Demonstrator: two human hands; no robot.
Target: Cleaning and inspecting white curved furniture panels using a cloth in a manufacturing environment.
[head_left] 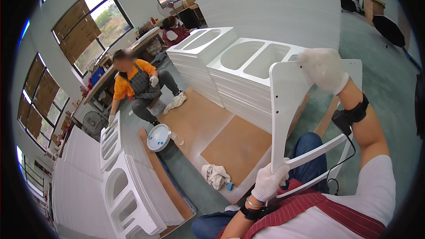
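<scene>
Holding a white cut-out panel (pixel 287 106) upright over the lap, standing on end between both gloved hands. Left hand (pixel 269 181) wrapped around the panel's lower corner, fingers curled shut on the edge where a thin rail meets the upright, likely to carry the weight and act as a pivot. Right hand (pixel 324 70) raised to the upper corner, fingers folded over the top edge and clamped on it, apparently to keep the face tilted toward the eyes and steady. Strapped to the right forearm, a black band (pixel 356 113) with a cable trailing down toward the apron.

Stacked behind the panel, on brown boards (pixel 230 146) laid over the floor, two tall piles of matching white panels (pixel 248 79), flat and square to each other, probably so edges stay unmarked. Lying near the front edge of those boards, a crumpled rag (pixel 215 176) within arm's reach. Leaning in a fanned row along the floor's left side, more white panels (pixel 128 190). Sitting beyond, a co-worker in an orange shirt (pixel 133 84) on a low seat, with a round white lid (pixel 159 137) on the floor close to that person's feet.
</scene>
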